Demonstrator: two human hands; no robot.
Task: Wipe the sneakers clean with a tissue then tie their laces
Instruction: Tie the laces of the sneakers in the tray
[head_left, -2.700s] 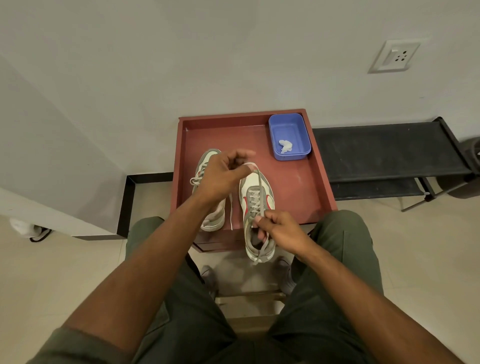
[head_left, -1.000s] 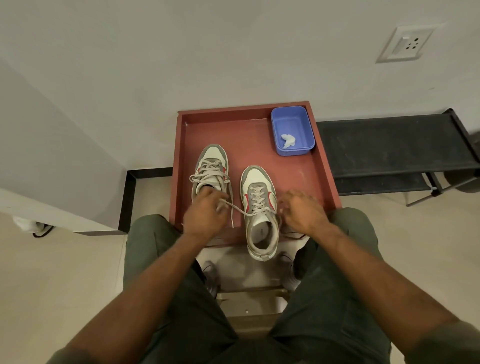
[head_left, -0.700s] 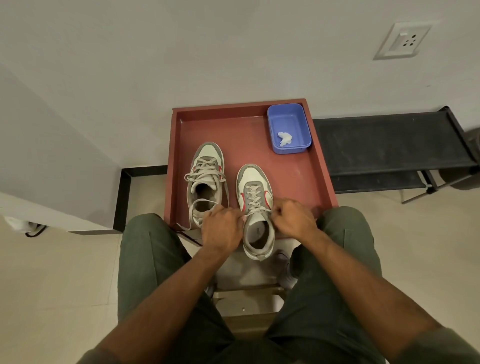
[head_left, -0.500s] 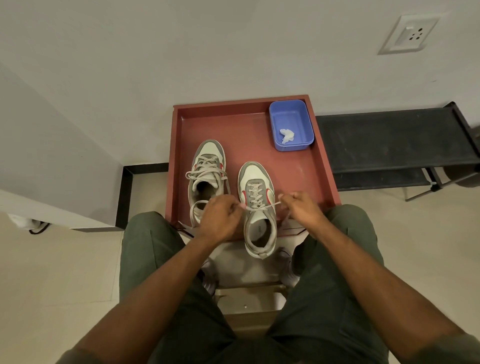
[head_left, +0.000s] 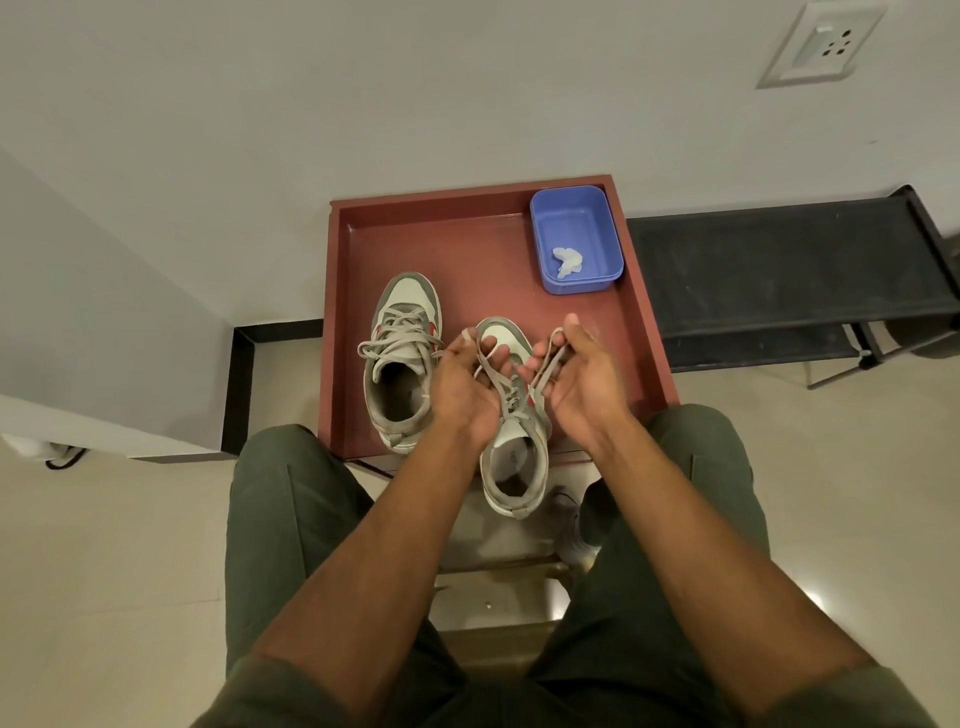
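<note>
Left hand hovers above the right-hand sneaker, palm turned inward, its fingers curled round one end of that shoe's lace, which loops over the fingertips and runs down to the eyelets. To its left stands the other sneaker, grey and white with red accents, toe pointing at the wall, its laces lying loose across the tongue. Both shoes sit on a red-brown tray; the heel of the right-hand one hangs past the tray's near edge. Just right of the left hand, the right hand mirrors it, palm inward, fingers bent round the second lace end, which is drawn up as a loop between thumb and fingers. In the tray's far right corner stands a blue plastic tub with a crumpled tissue lying on its floor, well apart from the shoes. Right of the tray runs a low black bench against the wall, and a white wall socket sits high on the right.
</note>
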